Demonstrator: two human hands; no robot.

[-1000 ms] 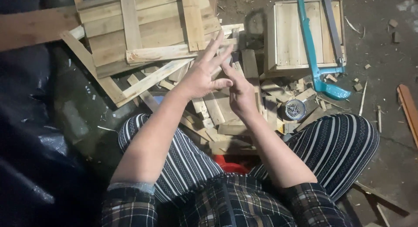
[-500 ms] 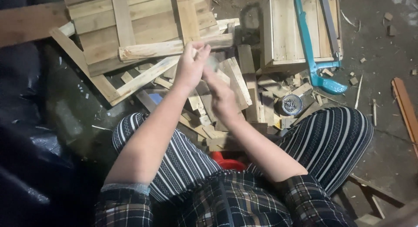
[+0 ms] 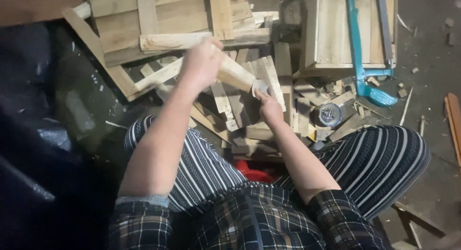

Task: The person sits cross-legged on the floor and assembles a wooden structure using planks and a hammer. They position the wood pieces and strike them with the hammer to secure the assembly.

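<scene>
— What is the left hand (image 3: pixel 200 64) doing?

— Its grip is wrapped tight round a pale, rounded length of wood (image 3: pixel 234 73), held above the heap of short wooden offcuts (image 3: pixel 249 111) on the floor. The stick slants down to the right, out of the fist.

— And the right hand (image 3: pixel 268 106)?

— It sits at the lower end of that same stick, fingers pressed together on a small pale scrap (image 3: pixel 260 86) against the tip. What the scrap is, I cannot tell.

— So both hands are on the one piece?

— Yes, one at the upper part, one at the end, just above the person's knees in striped trousers (image 3: pixel 384 159).

— What lies about them?

— A slatted wooden pallet (image 3: pixel 144 24) on the floor beyond the left hand, with a rough pale batten (image 3: pixel 177 40) lying across it. To the right stands an open wooden box (image 3: pixel 331 34), and a teal-framed saw (image 3: pixel 359 48) lies across it, its handle reaching down to the floor. Near the heap's right edge stands a small round tin (image 3: pixel 330 114), with something small and metallic in it. Something red (image 3: pixel 254 173) shows between the knees.
</scene>
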